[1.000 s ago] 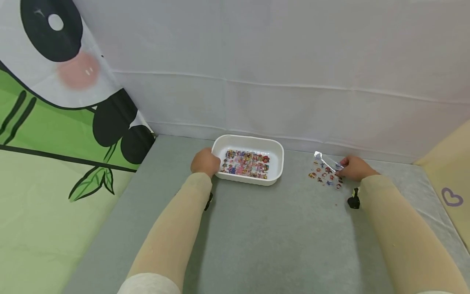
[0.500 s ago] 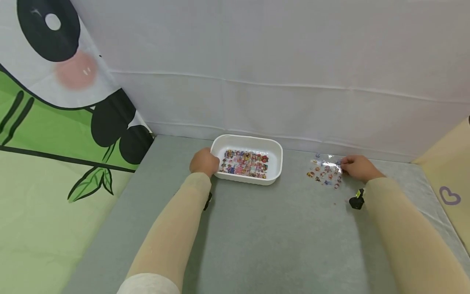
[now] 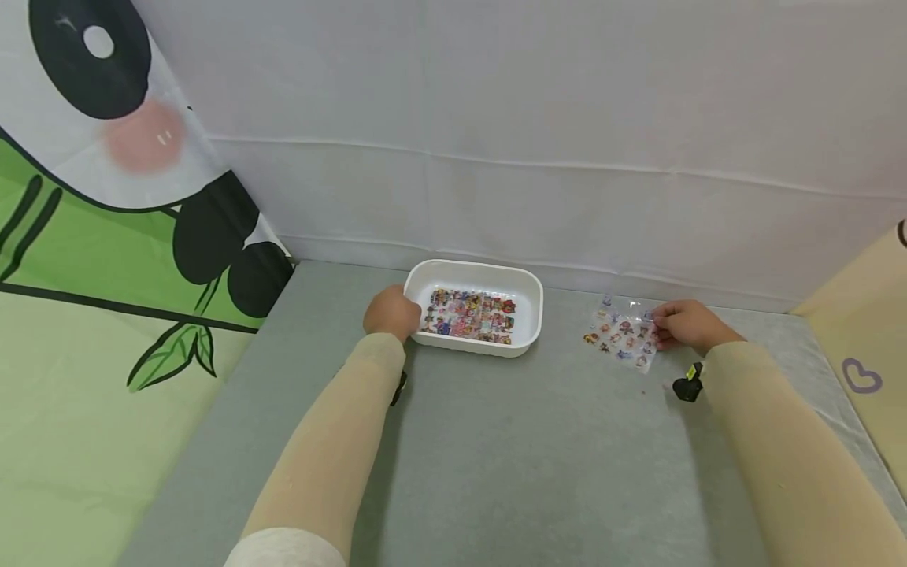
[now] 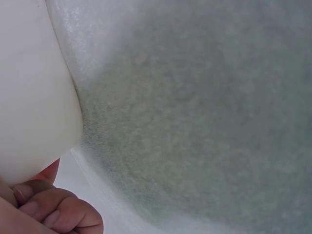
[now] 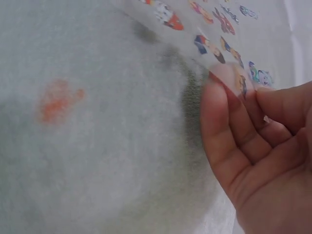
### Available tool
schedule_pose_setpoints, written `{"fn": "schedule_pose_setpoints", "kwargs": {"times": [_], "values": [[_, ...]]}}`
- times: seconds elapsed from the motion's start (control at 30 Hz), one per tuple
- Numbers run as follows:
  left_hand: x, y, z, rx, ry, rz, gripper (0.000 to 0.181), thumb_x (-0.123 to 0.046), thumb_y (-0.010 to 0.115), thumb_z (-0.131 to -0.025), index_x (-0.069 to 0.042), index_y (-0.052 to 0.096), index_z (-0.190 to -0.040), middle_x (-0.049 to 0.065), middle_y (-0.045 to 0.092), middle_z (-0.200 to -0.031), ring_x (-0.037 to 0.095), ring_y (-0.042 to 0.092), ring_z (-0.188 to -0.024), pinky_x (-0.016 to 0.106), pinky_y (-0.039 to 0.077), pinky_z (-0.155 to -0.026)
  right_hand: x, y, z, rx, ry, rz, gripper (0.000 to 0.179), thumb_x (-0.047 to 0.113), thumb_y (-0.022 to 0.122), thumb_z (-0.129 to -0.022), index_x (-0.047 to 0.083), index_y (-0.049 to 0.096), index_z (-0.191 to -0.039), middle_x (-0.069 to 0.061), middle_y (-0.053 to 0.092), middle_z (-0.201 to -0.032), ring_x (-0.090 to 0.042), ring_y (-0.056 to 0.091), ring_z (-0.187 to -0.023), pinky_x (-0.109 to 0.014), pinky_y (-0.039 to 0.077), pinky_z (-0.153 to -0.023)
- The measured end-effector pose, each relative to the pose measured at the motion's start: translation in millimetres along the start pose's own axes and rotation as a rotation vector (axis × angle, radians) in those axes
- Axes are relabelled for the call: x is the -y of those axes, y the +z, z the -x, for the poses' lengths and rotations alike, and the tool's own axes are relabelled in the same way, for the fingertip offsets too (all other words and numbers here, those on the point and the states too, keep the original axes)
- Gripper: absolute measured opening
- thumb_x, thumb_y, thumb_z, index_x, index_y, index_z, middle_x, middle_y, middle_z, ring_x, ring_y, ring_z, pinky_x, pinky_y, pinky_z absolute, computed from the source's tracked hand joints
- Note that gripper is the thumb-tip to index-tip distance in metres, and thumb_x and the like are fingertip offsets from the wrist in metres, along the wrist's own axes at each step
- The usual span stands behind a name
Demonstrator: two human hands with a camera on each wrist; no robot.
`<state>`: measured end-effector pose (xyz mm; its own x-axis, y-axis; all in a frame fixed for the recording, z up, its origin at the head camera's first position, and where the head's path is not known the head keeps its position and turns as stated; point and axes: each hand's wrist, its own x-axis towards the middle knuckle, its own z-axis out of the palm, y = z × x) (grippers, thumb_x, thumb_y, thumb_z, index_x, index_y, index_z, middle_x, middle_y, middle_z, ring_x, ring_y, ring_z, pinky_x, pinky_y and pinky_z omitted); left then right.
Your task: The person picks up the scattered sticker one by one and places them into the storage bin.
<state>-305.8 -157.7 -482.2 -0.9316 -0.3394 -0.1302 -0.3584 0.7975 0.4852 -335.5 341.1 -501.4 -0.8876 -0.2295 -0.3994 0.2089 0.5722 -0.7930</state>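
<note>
My left hand (image 3: 392, 313) grips the left end of a white plastic tray (image 3: 534, 315). Inside the tray lie clear sticker sheets (image 3: 473, 316) with colourful cartoon figures; how many cannot be made out. In the left wrist view, curled fingers (image 4: 62, 208) show at the lower corner of the tray (image 4: 36, 83). To the right, my right hand (image 3: 689, 327) pinches the right edge of another transparent sticker sheet (image 3: 622, 335). The right wrist view shows thumb and fingers (image 5: 217, 117) on that sheet (image 5: 214, 29), which is lifted off the cloth at this edge.
A grey cloth (image 3: 538, 465) covers the table. Close behind the tray hangs a white curtain (image 3: 496, 189). A printed cartoon cloth (image 3: 205, 228) borders the left side, a yellowish one (image 3: 868, 339) the right. An orange mark (image 5: 56, 103) shows on the cloth.
The right hand has shifted its grip on the sticker sheet, whose turned-up, shiny corner now lies flatter, and the sheet has moved slightly left. The left hand has stayed on the tray.
</note>
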Motion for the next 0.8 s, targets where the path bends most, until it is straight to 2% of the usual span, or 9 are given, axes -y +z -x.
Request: {"fn": "schedule_pose_setpoints", "kwargs": {"times": [0.23,0.43,0.63,0.8], "values": [[3.5,-1.0,-1.2,-0.002,-0.011,0.000,0.034,-0.015,0.059,-0.097,-0.001,0.067,-0.126,0.015,0.071,-0.109,0.030,0.064,-0.093,0.047,0.054,-0.083,2.0,2.2,1.8,0.040,0.015,-0.055,0.045,0.004,0.040,-0.109,-0.022,0.034,-0.146,-0.016,0.063,-0.107,-0.018,0.065,-0.089,-0.037,0.060,-0.082],[5.8,-3.4,-1.7,-0.003,-0.014,0.000,0.034,-0.015,0.058,-0.097,-0.001,0.067,-0.127,0.015,0.071,-0.109,0.030,0.063,-0.093,0.047,0.054,-0.083,4.2,1.5,1.7,0.041,0.009,-0.055,0.045,0.007,0.039,-0.110,-0.020,0.035,-0.146,-0.019,0.062,-0.113,-0.020,0.065,-0.093,-0.038,0.059,-0.084],[7.8,-2.7,-3.2,-0.004,-0.026,0.003,0.034,-0.015,0.059,-0.096,-0.002,0.067,-0.126,0.014,0.071,-0.109,0.029,0.063,-0.093,0.047,0.054,-0.083,13.1,3.4,3.5,0.046,-0.021,-0.051,0.047,0.008,0.039,-0.111,-0.022,0.032,-0.147,-0.019,0.063,-0.111,-0.021,0.066,-0.093,-0.039,0.059,-0.085],[4.5,-1.9,-2.6,0.009,-0.008,0.008,0.036,-0.016,0.058,-0.096,-0.002,0.067,-0.128,0.014,0.071,-0.111,0.029,0.064,-0.094,0.047,0.054,-0.082,22.3,2.2,16.2,0.016,-0.073,0.002,0.045,0.008,0.035,-0.111,-0.023,0.034,-0.144,-0.019,0.063,-0.107,-0.022,0.066,-0.090,-0.041,0.059,-0.083]]}}
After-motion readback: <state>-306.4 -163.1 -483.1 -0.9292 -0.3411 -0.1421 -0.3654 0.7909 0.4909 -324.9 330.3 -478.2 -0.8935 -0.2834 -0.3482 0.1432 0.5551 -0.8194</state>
